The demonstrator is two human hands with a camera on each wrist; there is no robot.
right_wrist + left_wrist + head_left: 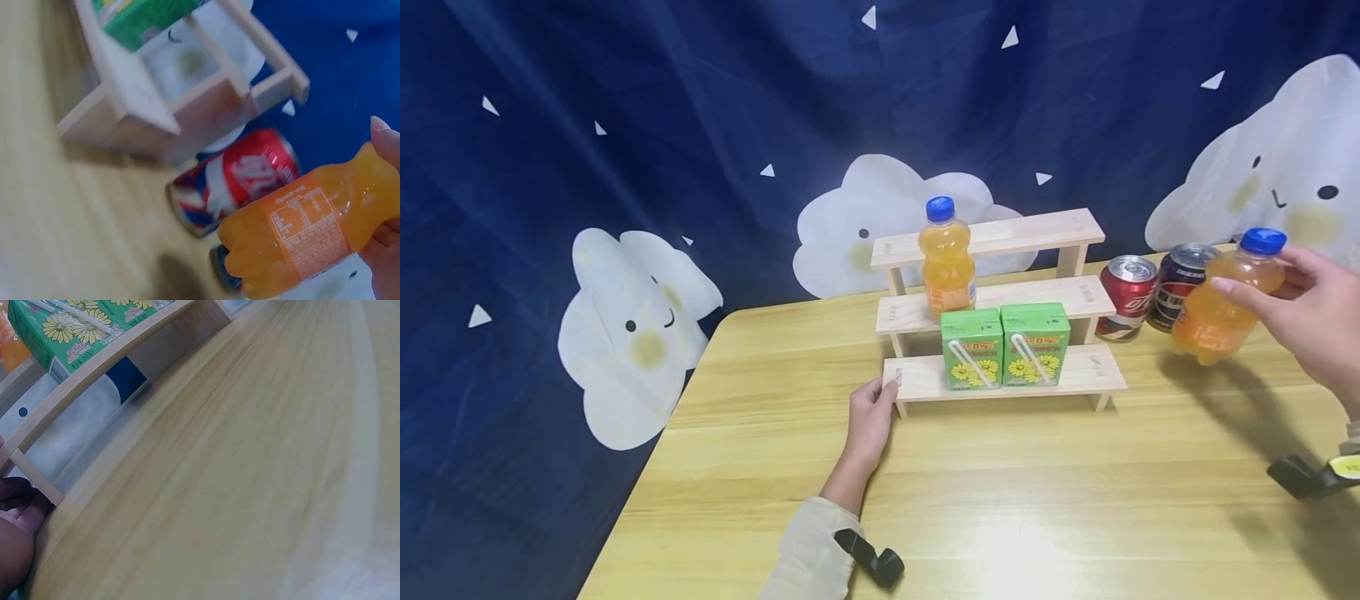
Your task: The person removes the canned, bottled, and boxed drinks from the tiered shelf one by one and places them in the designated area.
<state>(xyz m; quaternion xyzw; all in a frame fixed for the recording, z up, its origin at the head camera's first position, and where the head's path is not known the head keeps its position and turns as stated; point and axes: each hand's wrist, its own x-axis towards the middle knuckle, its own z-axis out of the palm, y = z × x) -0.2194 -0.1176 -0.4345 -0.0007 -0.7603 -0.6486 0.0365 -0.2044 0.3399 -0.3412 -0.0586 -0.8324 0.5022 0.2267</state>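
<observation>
In the head view my right hand [1311, 304] grips an orange soda bottle [1217, 312] with a blue cap, tilted and held above the table. My left hand [868, 421] holds the left end of the lowest step of a three-step wooden rack [917, 379], thumb on top. Two green drink cartons [972, 350] with straws stand side by side on that lowest step. Behind them, another orange soda bottle [947, 262] stands upright on the middle step. The right wrist view shows the held bottle's label and lobed base, with the fingers partly out of frame.
A red can [1127, 297] and a dark can [1180, 283] stand just right of the rack, behind the held bottle. The wooden table [760, 467] reaches back to a dark blue curtain [715, 100] with cloud prints.
</observation>
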